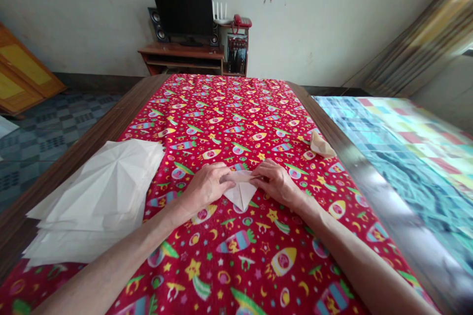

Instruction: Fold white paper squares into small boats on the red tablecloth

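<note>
A small folded piece of white paper (241, 192) lies on the red patterned cloth, its pointed end toward me and a crease down its middle. My left hand (210, 181) pinches its upper left corner between thumb and fingers. On the opposite corner, my right hand (275, 181) grips the paper in the same way. The top edge between the hands looks folded over into a narrow band. To the left sits a stack of creased white paper sheets (111, 177), the top one marked with folds radiating from a centre. A small folded paper piece (320, 145) rests at the right.
The red cloth (236, 123) covers most of a dark wooden table (105, 123). Against the far wall stands a desk (181, 51) with a monitor (183, 12), speakers and a red telephone (242, 21). A bed with a checked cover (417, 157) is to the right.
</note>
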The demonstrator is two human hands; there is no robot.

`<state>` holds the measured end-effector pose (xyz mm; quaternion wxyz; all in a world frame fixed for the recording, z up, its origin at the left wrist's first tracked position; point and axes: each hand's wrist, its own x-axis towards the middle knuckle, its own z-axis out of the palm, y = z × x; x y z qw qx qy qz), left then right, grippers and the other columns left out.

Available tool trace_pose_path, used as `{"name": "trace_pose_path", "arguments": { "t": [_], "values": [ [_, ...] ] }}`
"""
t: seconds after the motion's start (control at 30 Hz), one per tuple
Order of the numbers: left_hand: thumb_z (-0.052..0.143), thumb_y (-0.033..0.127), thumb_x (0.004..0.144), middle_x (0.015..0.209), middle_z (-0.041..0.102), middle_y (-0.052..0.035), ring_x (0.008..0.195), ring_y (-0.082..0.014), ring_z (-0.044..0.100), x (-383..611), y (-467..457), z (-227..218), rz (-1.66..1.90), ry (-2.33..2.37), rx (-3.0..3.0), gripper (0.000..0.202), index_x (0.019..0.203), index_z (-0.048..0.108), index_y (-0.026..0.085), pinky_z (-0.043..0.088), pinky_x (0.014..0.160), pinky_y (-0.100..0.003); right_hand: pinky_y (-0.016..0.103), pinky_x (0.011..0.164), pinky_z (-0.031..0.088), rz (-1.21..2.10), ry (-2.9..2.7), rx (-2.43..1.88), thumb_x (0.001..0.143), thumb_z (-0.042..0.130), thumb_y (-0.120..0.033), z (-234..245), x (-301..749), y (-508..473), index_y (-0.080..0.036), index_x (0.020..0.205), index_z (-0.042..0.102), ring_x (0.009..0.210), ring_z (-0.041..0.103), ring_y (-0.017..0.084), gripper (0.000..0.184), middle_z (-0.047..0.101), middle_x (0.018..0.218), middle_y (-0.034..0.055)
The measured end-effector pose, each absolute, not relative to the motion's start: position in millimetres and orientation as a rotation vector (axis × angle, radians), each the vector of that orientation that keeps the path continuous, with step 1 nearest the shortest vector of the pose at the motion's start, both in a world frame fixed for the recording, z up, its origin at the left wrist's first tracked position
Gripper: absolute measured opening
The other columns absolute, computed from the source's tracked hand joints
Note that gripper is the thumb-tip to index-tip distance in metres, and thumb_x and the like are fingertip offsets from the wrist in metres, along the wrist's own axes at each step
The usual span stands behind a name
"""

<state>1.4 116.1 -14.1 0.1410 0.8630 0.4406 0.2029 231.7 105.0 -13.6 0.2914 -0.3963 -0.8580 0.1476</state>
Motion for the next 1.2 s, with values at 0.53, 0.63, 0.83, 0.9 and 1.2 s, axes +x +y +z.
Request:
{"name": "trace_pose_path", "arguments": {
  "t": [0.53, 0.63, 0.83, 0.9, 1.2],
  "values": [
    [0.049, 0.011, 0.09, 0.098, 0.06, -0.0068, 0.092, -0.0217, 0.054, -21.1, 84.1, 2.1, 0.4, 1.101, 2.963, 0.017, 0.102, 0.061, 0.014, 0.046, 0.085, -0.036, 0.032, 0.07, 0.046, -0.067, -2.485, -0.847, 0.095, 0.043, -0.016, -11.3, 244.7, 92.5, -0.017, 0.099, 0.063, 0.083, 0.05, 0.019, 0.021, 0.064, 0.089, 0.008],
    [0.049, 0.01, 0.089, 0.102, 0.061, -0.0083, 0.094, -0.0234, 0.055, -20.5, 79.4, 6.3, 0.289, 1.118, 3.046, 0.024, 0.111, 0.06, 0.012, 0.047, 0.085, -0.038, 0.034, 0.072, 0.046, -0.116, -2.546, -0.843, 0.095, 0.041, -0.015, -7.6, 245.4, 89.0, -0.016, 0.101, 0.062, 0.087, 0.05, 0.02, 0.022, 0.063, 0.092, 0.009],
    [0.041, 0.005, 0.087, 0.112, 0.061, -0.01, 0.105, -0.024, 0.055, -16.7, 68.8, 5.4, 0.119, 1.224, 3.073, 0.037, 0.121, 0.055, 0.01, 0.044, 0.094, -0.041, 0.035, 0.077, 0.047, -0.137, -2.624, -0.858, 0.096, 0.04, -0.016, -2.9, 245.4, 83.1, -0.014, 0.105, 0.059, 0.092, 0.05, 0.021, 0.021, 0.062, 0.099, 0.0103],
    [0.038, 0.004, 0.085, 0.122, 0.058, -0.0119, 0.115, -0.0248, 0.051, -14.7, 64.4, 3.2, 0.11, 1.255, 3.055, 0.043, 0.126, 0.052, 0.009, 0.038, 0.103, -0.043, 0.035, 0.077, 0.048, -0.141, -2.637, -0.866, 0.097, 0.038, -0.016, -1.5, 244.2, 81.6, -0.013, 0.105, 0.059, 0.093, 0.051, 0.021, 0.023, 0.062, 0.099, 0.0107],
    [0.038, 0.027, 0.095, 0.15, 0.033, -0.0126, 0.141, -0.0236, 0.023, 11.3, 52.7, -8.3, 0.31, 1.046, 2.889, 0.05, 0.141, 0.034, 0.009, 0.025, 0.115, -0.041, 0.037, 0.078, 0.05, -0.158, -2.616, -0.901, 0.096, 0.039, -0.018, -6.0, 246.1, 77.5, -0.012, 0.109, 0.06, 0.097, 0.052, 0.023, 0.025, 0.063, 0.104, 0.0124]
  ]
}}
